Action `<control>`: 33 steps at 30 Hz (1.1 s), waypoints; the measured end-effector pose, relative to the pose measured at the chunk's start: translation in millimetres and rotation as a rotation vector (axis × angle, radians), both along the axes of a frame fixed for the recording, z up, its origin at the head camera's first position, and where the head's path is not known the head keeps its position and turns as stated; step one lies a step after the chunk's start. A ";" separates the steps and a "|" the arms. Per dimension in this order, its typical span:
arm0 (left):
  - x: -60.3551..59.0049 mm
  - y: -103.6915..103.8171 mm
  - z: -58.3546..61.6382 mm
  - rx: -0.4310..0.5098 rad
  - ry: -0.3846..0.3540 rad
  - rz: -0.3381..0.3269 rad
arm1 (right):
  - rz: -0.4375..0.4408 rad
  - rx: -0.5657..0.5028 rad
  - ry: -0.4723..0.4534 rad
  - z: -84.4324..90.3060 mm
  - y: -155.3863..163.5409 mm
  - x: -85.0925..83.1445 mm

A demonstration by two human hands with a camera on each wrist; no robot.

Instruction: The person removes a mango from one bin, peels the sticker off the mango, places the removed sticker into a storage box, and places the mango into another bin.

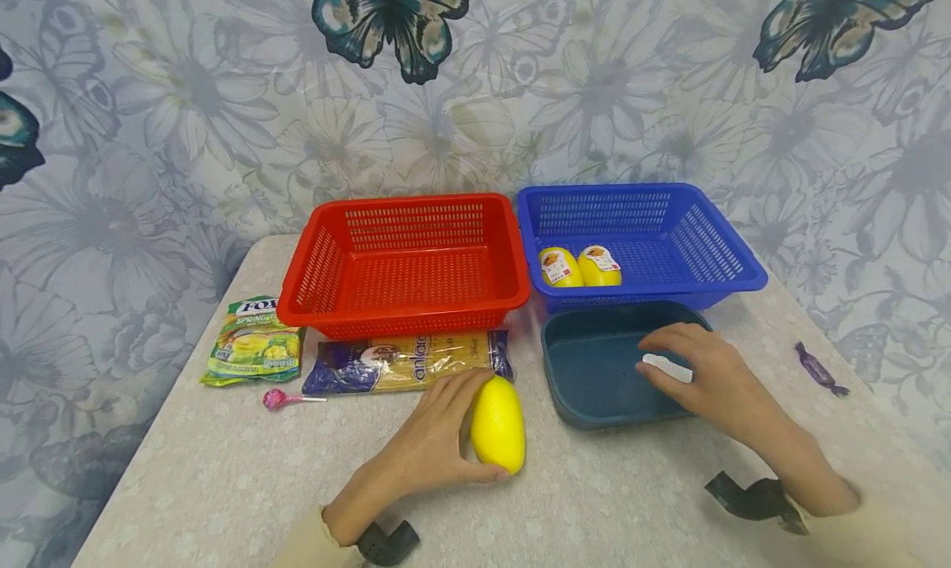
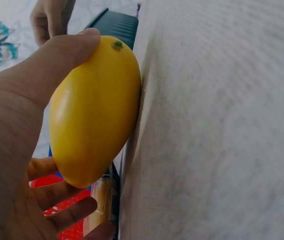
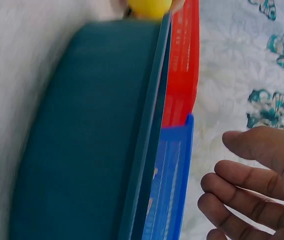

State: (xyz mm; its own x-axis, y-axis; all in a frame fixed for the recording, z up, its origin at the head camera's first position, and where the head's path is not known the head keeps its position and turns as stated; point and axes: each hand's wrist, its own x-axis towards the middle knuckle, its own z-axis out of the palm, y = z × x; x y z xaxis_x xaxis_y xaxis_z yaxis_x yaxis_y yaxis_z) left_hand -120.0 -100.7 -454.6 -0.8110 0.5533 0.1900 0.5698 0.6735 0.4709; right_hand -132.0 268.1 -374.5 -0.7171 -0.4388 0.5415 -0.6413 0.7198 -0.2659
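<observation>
"Mango (image 1: pixel 499 425), yellow, just left of the teal tray (image 1: pixel 594 378)! Left hand (image 1: pixel 427 446) grips it end to end, probably to steady that rounded body."

"And the right hand (image 1: pixel 706 376)?"

"Thumb and fingers wide apart, over the tray's right side. Something white (image 1: pixel 667 367) shows beside them; can't tell what."

"Other containers?"

"Blue basket (image 1: pixel 646 254) behind the tray, two labelled yellow fruits (image 1: pixel 600 268) inside. Red basket (image 1: pixel 416 279) behind and left of it."

Left hand (image 1: pixel 434 436) grips the yellow mango (image 1: pixel 500 425), thumb (image 2: pixel 84 47) on its near end, fingers (image 2: pixel 54 196) at its far end. Left wrist (image 1: pixel 352 502) lies to the mango's near left. Right hand (image 1: pixel 709 376) is raised, well apart to the mango's right; fingers bend loosely, thumb clear of the fingertips.
</observation>
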 end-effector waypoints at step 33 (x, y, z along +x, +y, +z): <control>0.4 -2.3 1.3 -0.003 0.032 -0.043 | 0.115 0.081 -0.130 4.7 -80.6 -27.8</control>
State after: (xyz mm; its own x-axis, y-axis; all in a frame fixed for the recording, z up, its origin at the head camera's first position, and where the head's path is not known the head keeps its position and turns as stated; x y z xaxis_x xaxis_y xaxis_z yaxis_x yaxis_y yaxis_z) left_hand -119.6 -103.0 -453.3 -0.7799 0.5883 0.2138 0.6131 0.6492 0.4502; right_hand -159.9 187.6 -369.9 -0.7215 -0.5600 0.4073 -0.6843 0.6665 -0.2958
